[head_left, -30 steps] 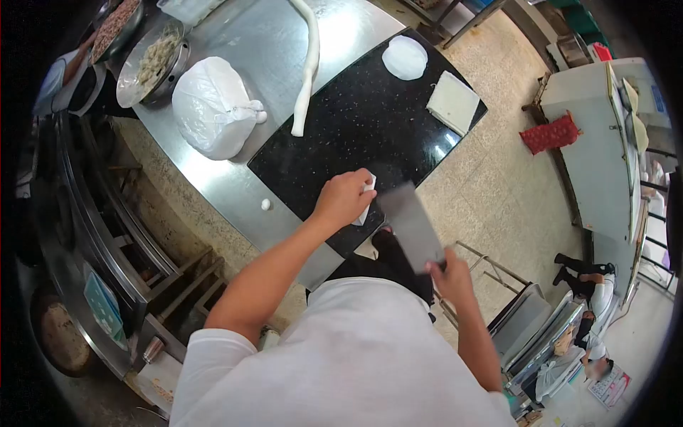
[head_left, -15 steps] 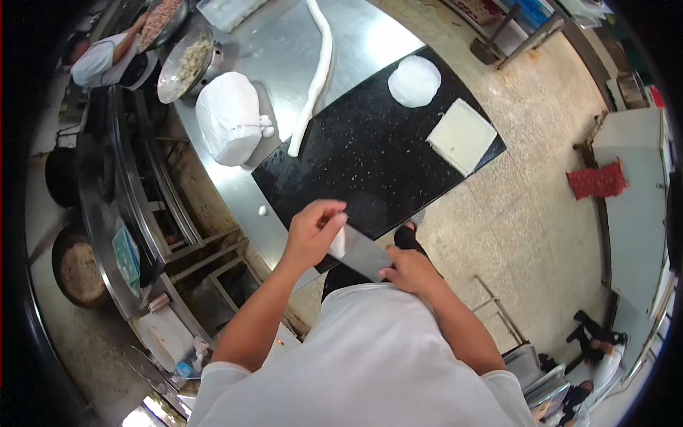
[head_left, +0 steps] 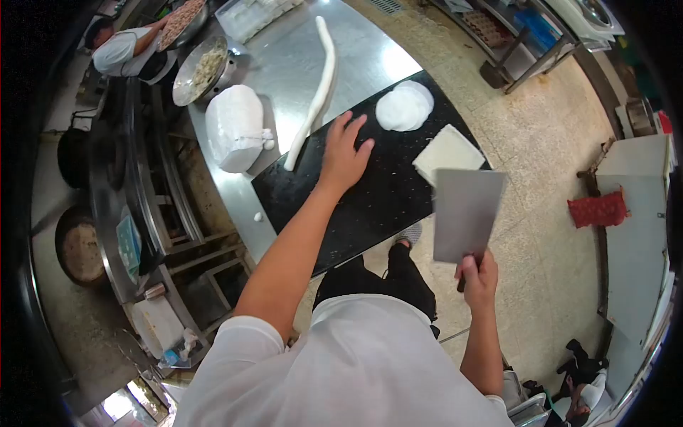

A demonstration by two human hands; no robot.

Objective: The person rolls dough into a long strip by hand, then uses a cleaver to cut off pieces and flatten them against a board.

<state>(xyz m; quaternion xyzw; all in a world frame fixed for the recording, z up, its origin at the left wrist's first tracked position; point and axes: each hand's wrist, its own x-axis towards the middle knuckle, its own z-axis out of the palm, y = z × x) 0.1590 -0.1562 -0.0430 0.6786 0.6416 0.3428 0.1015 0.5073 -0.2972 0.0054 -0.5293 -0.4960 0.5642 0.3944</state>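
My right hand point(head_left: 478, 279) grips the dark handle of a cleaver point(head_left: 466, 215), its broad blade held up past the near right edge of the black board point(head_left: 384, 206). Over the board's far left part reaches my left hand point(head_left: 344, 155), fingers spread, with nothing in it. Just left of it, a long white dough rope point(head_left: 324, 85) runs from the board onto the steel table. Flat white dough rounds point(head_left: 404, 107) overlap near the board's far corner. A pale square stack point(head_left: 448, 153) lies at its right edge, partly behind the blade.
A white-wrapped bulky lump point(head_left: 235, 128) rests on the steel table point(head_left: 284, 53), with a small dough bit point(head_left: 258, 217) nearer me. Behind are a bowl of pale filling point(head_left: 203, 71) and a plastic tray point(head_left: 256, 18). A co-worker point(head_left: 128, 50) stands far left beside a meat-filled bowl point(head_left: 183, 23).
My left hand has moved forward, opened and no longer holds the white piece. My right hand has swung the cleaver out to the right and up. A second round now shows at the dough rounds.
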